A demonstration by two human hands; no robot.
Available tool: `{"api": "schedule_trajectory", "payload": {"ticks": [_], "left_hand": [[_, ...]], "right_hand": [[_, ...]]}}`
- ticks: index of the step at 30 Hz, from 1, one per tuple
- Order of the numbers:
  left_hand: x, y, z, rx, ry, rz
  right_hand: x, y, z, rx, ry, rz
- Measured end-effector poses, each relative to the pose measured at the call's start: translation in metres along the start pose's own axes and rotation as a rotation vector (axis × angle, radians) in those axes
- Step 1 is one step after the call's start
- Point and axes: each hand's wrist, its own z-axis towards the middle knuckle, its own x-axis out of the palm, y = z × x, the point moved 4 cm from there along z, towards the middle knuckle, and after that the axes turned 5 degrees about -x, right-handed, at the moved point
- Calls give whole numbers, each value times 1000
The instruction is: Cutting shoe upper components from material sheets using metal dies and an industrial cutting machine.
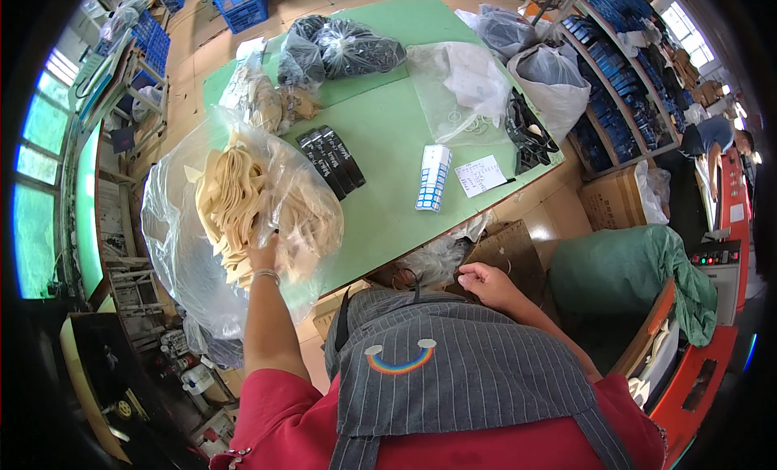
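Observation:
A large clear plastic bag [174, 207] lies over the left side of the green table [388, 130]. Thick stacks of beige, cloth-like cut pieces [231, 191] fill it, their edges fanned out. My left hand [263, 253] reaches in among these pieces and grips some at the near side; its fingertips are partly hidden. A bracelet circles that wrist. Just off the table's near edge, in front of my apron, my right hand [488, 284] hovers with curled fingers, and nothing shows in it.
Black banded rolls [332, 161], a blue-and-white printed card [434, 177] and a handwritten paper slip [481, 176] lie mid-table. Bags of dark material [356, 48] stand behind. A green covered bundle [619, 272] is at my right; a person [712, 137] works beyond the shelves [603, 90].

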Motion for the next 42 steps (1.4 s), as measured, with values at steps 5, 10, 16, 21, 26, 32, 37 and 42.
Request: {"api": "schedule_trajectory", "payload": {"ticks": [5,10,16,21,26,32,37,42], "left_hand": [[44,-37,-42,-165,370,-222],[57,-90,-101,158,599,-311],[39,-168,-246,466,927,-134],[19,-177,-296,679,1137,-90],[-38,-205,-277,963,1325,534],[-117,-245,-97,1040,-403,536],[-147,-187,-17,457,-161,835],[-188,-169,-92,234,457,-468]], "right_hand": [[3,4,-15,69,137,207],[3,14,-11,36,265,161],[25,25,27,-146,338,206],[47,84,54,-11,327,565],[70,54,91,-41,267,436],[77,62,76,35,275,441],[77,62,65,-30,228,443],[25,41,58,-328,40,-298]]}}
